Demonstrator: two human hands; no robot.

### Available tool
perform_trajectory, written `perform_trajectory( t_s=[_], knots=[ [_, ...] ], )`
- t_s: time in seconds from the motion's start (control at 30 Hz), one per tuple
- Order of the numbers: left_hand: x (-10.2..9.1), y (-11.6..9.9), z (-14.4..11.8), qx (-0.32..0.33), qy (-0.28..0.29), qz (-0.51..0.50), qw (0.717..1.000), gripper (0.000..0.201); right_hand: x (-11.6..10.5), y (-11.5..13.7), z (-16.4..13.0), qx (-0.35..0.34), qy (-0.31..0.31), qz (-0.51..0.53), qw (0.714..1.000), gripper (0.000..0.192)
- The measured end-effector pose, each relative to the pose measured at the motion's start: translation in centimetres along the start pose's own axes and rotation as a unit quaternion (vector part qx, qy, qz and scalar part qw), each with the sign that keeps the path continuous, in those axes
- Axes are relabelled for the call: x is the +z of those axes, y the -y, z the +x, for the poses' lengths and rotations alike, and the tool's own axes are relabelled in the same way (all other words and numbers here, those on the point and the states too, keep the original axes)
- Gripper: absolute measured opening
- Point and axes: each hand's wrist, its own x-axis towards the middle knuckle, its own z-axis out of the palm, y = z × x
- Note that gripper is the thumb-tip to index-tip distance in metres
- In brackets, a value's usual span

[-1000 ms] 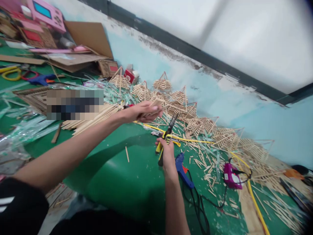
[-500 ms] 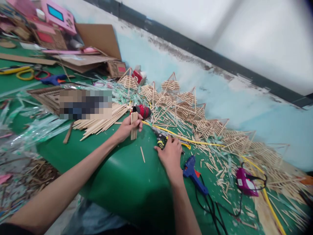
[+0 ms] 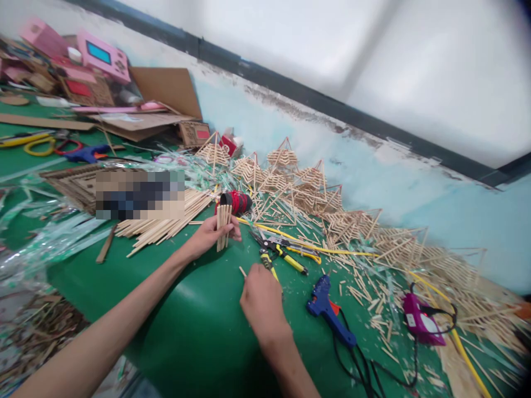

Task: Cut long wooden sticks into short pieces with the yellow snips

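My left hand (image 3: 207, 239) grips a bundle of short wooden sticks (image 3: 224, 225) and stands it upright on the green table (image 3: 199, 331). My right hand (image 3: 260, 298) rests low on the table with its back to the camera. Its fingertips are at a single loose stick (image 3: 241, 271), and the curled fingers hide whether they pinch it. Yellow-and-black pliers (image 3: 279, 253) lie free on the table just beyond that hand. A red-and-black roll (image 3: 235, 202) lies behind the bundle.
A blue glue gun (image 3: 327, 307) with a black cord lies right of my right hand, with a purple device (image 3: 420, 323) farther right. Stick pyramids (image 3: 290, 177) line the wall. A heap of long sticks (image 3: 166, 221), a yellow cable (image 3: 298, 239), cardboard (image 3: 166, 91) and stick offcuts crowd the table.
My right hand lowered the pliers to the table, let them go and pulled back to the loose stick. My left hand brought the stick bundle down and stood it upright.
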Motion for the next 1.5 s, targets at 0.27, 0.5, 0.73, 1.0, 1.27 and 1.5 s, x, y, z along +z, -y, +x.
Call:
perform_trajectory(
  t_s=[0.27, 0.5, 0.73, 1.0, 1.27, 1.5],
  knots=[
    [1.0, -1.3, 0.0, -0.039, -0.01, -0.018, 0.999, 0.044, -7.9, -7.8, 5.7, 0.08, -0.109, -0.024, 0.991, 0.024],
    [1.1, -1.2, -0.2, -0.079, 0.01, 0.0, 0.997, 0.039, -8.4, -8.6, 6.5, 0.103, -0.181, -0.029, 0.978, 0.035],
    [1.5, -1.1, -0.5, -0.093, 0.014, 0.005, 0.996, 0.04, 2.1, -4.2, 1.4, 0.087, -0.162, 0.007, 0.983, 0.014],
    [1.5, -1.5, -0.6, -0.08, -0.001, 0.007, 0.997, 0.038, 3.9, -6.1, 0.3, 0.02, -0.189, 0.057, 0.98, 0.028],
    [1.4, -1.5, -0.7, -0.061, -0.033, -0.001, 0.998, 0.032, 3.3, -7.4, -0.5, 0.013, -0.242, 0.098, 0.965, 0.023],
    [1.5, -1.8, -0.9, -0.058, -0.044, -0.003, 0.997, 0.031, 2.4, -7.2, 1.8, -0.014, -0.236, 0.085, 0.968, 0.027]
  ],
)
